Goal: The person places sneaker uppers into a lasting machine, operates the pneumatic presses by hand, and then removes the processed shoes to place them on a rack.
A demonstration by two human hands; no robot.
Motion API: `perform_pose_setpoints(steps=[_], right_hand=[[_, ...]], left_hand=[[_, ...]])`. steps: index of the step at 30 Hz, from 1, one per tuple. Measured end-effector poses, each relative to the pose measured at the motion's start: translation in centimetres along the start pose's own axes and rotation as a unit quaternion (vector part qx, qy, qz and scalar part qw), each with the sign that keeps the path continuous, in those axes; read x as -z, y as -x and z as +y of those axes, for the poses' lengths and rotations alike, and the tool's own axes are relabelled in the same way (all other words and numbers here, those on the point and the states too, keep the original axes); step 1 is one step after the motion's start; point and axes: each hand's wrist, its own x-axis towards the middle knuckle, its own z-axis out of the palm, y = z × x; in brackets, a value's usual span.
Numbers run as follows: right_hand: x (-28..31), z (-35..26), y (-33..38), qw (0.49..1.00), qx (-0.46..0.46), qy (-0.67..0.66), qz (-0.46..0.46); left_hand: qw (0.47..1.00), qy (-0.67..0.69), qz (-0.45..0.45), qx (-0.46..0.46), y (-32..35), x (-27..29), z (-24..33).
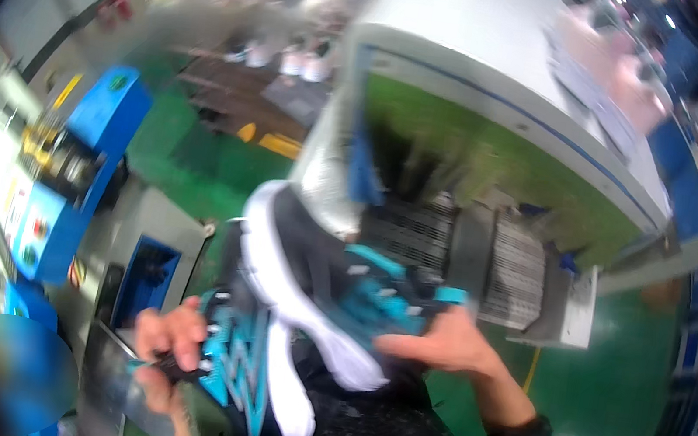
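Two black and teal sneakers with thick white soles are in my hands, their soles turned toward each other. My left hand (168,342) is closed on the collar and laces of the left sneaker (241,358). Closed around the heel end of the right sneaker (328,273) is my right hand (449,339), its thumb along the side. The right sneaker's toe points up and away, overlapping the left one. A dark green piece (204,418) shows at the left sneaker's opening; I cannot tell what it is. Motion blurs part of the view.
At the left stands a blue and grey machine (106,120) with a metal cabinet. Ahead is a white-topped workbench (454,20) above a perforated metal footplate (518,271). Several pale shoes (304,60) stand at the back. The floor (613,359) is green.
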Motion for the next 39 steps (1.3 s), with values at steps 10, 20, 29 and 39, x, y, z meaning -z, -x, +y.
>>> perform_pose_setpoints(steps=[10,20,29,39], right_hand=[[16.9,14.4,7.6,0.714,-0.086,0.224,0.658],[-7.8,3.9,0.9,0.86,0.344,0.006,0.378],[-34.8,2.1,4.7,0.909,0.125,0.152,-0.367],[-78.4,10.3,33.6,0.22,0.313,0.406,-0.83]], left_hand=[[0.798,-0.284,-0.448,0.287,-6.5,-17.6,-24.3],[0.874,-0.382,-0.3,0.025,3.7,-5.3,-5.8],[0.658,-0.664,0.239,0.264,37.2,24.9,17.1],[0.342,-0.754,0.523,0.202,82.0,21.7,15.8]])
